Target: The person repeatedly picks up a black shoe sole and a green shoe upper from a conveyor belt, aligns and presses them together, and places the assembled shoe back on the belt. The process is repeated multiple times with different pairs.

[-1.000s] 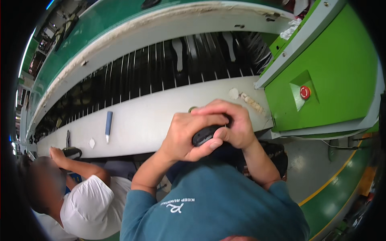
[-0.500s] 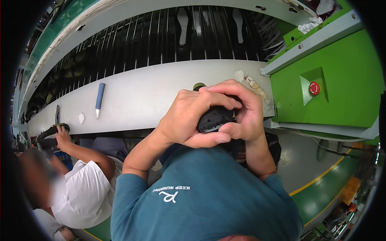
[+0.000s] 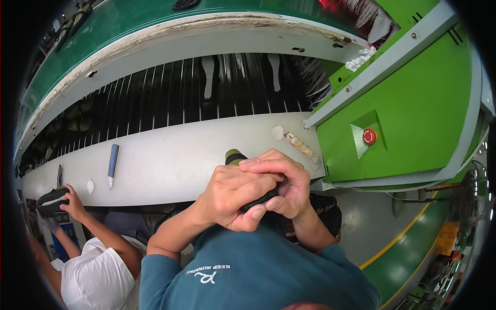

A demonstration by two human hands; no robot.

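Note:
A black shoe (image 3: 235, 155) with an olive-green end is held between my two hands, close to my chest at the front edge of the white worktop. My left hand (image 3: 232, 194) wraps over its near side, with the thumb pointing toward the right thumb. From the other side my right hand (image 3: 289, 183) closes round it, its fingers lying over the left fingers. Most of the shoe is covered by the hands; the olive end pokes out beyond them, and a dark piece shows between the thumbs.
On the white worktop (image 3: 170, 155) lie a blue-handled knife (image 3: 112, 166), a white scrap (image 3: 90, 186) and a tape-wrapped stick (image 3: 301, 146). Behind runs a roller conveyor (image 3: 155, 98) carrying pale sole-shaped pieces (image 3: 208, 77). A green machine housing (image 3: 403, 119) with a red stop button (image 3: 369, 136) stands right. At left a co-worker's hand (image 3: 75, 204) holds another shoe (image 3: 53, 202).
The view has tilted up, so the worktop and hands sit lower in it. My hands have closed further over the shoe, hiding the dark rounded part that showed between them.

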